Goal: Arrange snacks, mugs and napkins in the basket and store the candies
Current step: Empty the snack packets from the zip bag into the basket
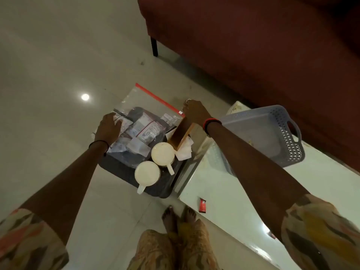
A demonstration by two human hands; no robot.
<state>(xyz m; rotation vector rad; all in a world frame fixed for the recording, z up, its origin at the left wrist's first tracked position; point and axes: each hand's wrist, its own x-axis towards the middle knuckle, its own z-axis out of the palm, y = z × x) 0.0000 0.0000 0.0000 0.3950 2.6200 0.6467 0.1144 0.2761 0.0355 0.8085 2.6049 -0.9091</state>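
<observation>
Head view, looking down at a glossy pale tiled floor.

Dark grey basket, rounded corners, sits on the floor at frame centre. Inside, lower part: two cream mugs, round, matte, handles pointing toward the bottom of the frame, touching side by side. To their right, a tan box-shaped napkin holder stands tilted, with crumpled white napkins at its base.

Clear plastic zip bag with a red seal strip along its upper-right edge lies over the upper half of the basket; flat printed snack packets show through the film.

Left hand: fingers spread, palm down on the bag's left edge; whether it grips the film or only presses it, cannot tell.
Right hand: fingers curled closed at the bag's upper-right corner, by the end of the red strip, pinching it.

Right of centre: a white glossy table. On it, a lilac plastic basket with perforated lattice walls and a cut-out handle, and a small red wrapper near the table's lower edge.

Upper right: dark red upholstered sofa.
</observation>
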